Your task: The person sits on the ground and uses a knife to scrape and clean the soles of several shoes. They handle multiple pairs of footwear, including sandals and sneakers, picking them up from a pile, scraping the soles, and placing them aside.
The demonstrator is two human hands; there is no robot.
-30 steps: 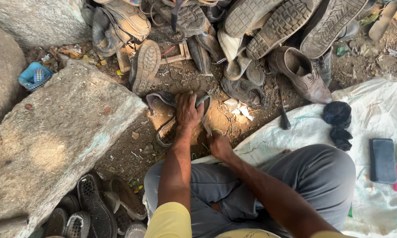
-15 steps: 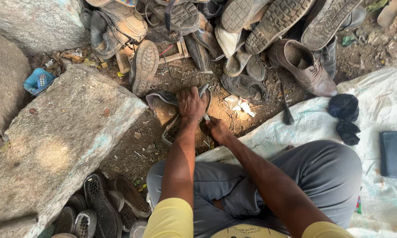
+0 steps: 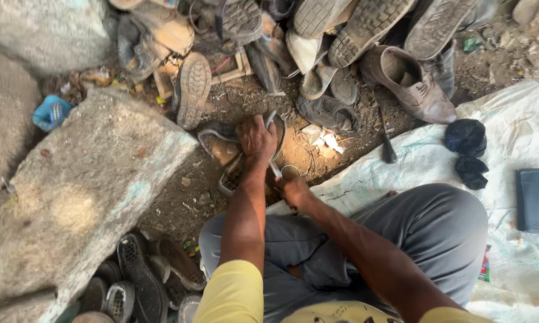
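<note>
Down on the bare dirt, a worn sandal (image 3: 233,152) is pinned flat beneath the left hand (image 3: 256,139), whose fingers are curled closed over its grey strap (image 3: 273,128). Just beside it, towards the knees, the right hand (image 3: 293,192) is closed around a thin tool (image 3: 275,169), its tip laid against the sandal's edge; a small round tin (image 3: 290,171) is seen touching that hand. A heap of old shoes (image 3: 317,42) is piled beyond, a stone slab (image 3: 84,191) lies to the left, and a white sack (image 3: 509,149) is spread to the right.
</note>
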